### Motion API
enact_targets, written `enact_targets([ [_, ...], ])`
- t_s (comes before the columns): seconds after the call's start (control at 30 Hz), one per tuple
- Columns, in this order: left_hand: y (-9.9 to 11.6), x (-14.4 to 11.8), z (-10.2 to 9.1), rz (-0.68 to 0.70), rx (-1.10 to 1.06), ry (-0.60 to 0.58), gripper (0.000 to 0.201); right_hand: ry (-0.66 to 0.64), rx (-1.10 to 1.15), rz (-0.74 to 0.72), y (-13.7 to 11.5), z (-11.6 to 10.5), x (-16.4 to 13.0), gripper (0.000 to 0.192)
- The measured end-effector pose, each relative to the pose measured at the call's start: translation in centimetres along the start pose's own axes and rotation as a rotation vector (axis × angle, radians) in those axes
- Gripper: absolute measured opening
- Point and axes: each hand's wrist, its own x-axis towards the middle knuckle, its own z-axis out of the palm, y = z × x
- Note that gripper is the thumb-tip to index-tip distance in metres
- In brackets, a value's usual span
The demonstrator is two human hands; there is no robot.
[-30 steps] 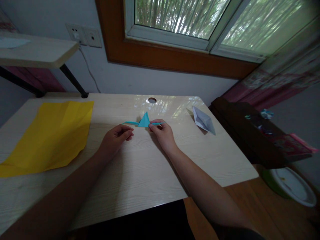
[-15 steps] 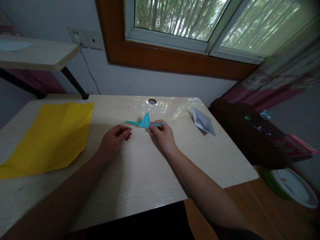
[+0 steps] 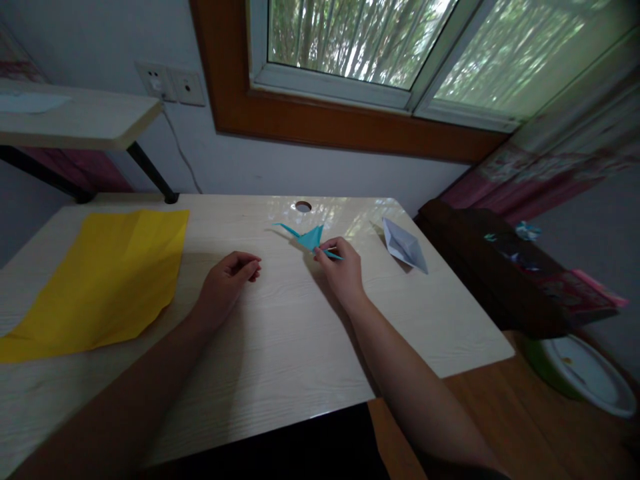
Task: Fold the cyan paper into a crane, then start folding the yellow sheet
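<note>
While the left hand (image 3: 227, 280) rests loosely curled and empty on the desk (image 3: 280, 333), the right hand (image 3: 340, 270) pinches the blue paper crane (image 3: 310, 237).
The crane is near the desk's far edge, between a yellow paper sheet (image 3: 105, 273) and a white folded paper boat (image 3: 404, 245).

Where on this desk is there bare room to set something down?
Bare desk spans the near middle between the forearms, plus the near right corner below the white paper boat. The yellow sheet fills the left. Far centre is crowded: right hand holds the blue crane.
</note>
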Motion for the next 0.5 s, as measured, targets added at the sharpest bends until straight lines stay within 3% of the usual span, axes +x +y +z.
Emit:
enact_targets([
  [0.23, -0.2, 0.1, 0.0, 0.004, -0.002, 0.005, 0.025, 0.06, -0.411, -0.165, 0.7, -4.1, 2.0, 0.004],
  [0.5, 0.2, -0.1, 0.2, 0.005, -0.021, -0.032, 0.024, 0.124, -0.848, -0.178, 2.3, -10.3, 3.8, 0.003],
])
